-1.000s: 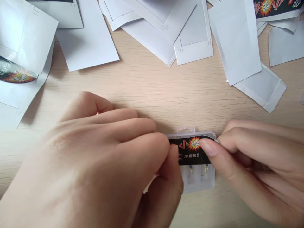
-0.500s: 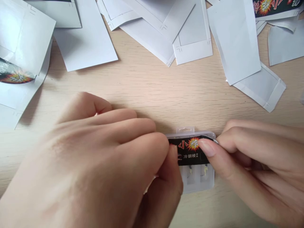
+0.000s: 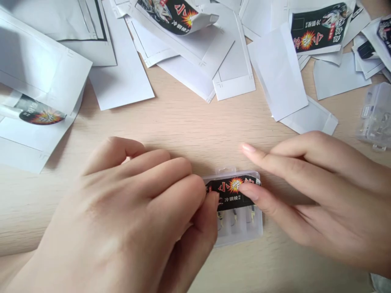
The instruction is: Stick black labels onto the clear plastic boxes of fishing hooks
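A small clear plastic box [image 3: 240, 234] lies flat on the wooden table, with fish hooks [image 3: 234, 215] tied with yellowish thread showing in its compartments. Across the upper part of its lid is a black sticker label [image 3: 229, 201] with red and white characters and a starburst. My left hand [image 3: 140, 211] is closed, thumb and index finger pinched at the label's left end, covering the box's left side. The thumb of my right hand [image 3: 314, 183] rests on the label's right part. Its other fingers are stretched out above the table, apart from the thumb.
White backing papers [image 3: 277, 73] lie scattered along the far side. Black labels [image 3: 319, 28] remain on some of them. Another clear plastic box [image 3: 375, 116] is at the right edge. More backing sheets [image 3: 45, 73] overlap at the left.
The label's right end, lifted and curled before, now lies flat against the lid. My right fingers have opened and stretched out. The view has shifted, showing more at the top and right.
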{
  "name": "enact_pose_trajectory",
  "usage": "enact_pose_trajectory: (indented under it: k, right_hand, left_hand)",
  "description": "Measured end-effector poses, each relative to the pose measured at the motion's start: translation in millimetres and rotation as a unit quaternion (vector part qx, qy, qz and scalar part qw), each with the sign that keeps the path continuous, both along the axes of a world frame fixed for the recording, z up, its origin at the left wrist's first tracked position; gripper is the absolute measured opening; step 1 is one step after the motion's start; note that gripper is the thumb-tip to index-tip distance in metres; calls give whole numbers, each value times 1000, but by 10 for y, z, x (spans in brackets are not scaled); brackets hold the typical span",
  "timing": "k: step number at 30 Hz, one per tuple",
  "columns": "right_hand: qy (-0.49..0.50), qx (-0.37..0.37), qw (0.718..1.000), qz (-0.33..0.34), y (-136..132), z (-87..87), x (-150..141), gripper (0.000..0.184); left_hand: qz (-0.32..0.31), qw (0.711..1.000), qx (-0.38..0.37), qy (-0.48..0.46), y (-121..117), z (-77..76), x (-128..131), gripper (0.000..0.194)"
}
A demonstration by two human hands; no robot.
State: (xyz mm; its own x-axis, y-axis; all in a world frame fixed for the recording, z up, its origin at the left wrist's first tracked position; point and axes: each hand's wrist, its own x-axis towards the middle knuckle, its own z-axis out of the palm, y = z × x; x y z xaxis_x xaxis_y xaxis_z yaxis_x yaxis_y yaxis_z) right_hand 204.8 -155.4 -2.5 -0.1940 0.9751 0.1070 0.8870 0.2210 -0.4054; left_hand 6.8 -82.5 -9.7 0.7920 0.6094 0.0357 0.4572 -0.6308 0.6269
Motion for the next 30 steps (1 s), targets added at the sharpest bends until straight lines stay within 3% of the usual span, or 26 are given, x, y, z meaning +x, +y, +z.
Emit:
enact_pose_trajectory:
  k: [8, 14, 17, 21, 23, 27, 30]
  right_hand:
    - [73, -12, 997, 14, -45, -67, 9, 5]
    - [213, -45, 976, -5, -37, -41, 54, 11]
    - [355, -138, 924, -26, -70, -30, 56, 10]
    - [546, -266, 792, -62, -87, -40, 51, 9]
    - [588, -290, 750, -82, -82, -49, 45, 11]
    - [602, -331, 722, -83, -87, -63, -18, 15]
    - [586, -324, 741, -48, -115, -90, -80, 17]
  left_hand:
    - [-84, 995, 50, 9, 71, -94, -99, 25]
    - [-70, 996, 42, 27, 163, -62, -174, 20]
    - [-99, 995, -7, -4, 197, -33, -166, 14]
    - [-90, 988, -110, -58, 230, 20, -176, 20]
    - [-57, 984, -154, -67, 235, 59, -180, 28]
    - [-31, 983, -174, -58, 208, 123, -117, 35]
    - [-73, 981, -178, -37, 164, 120, -37, 39]
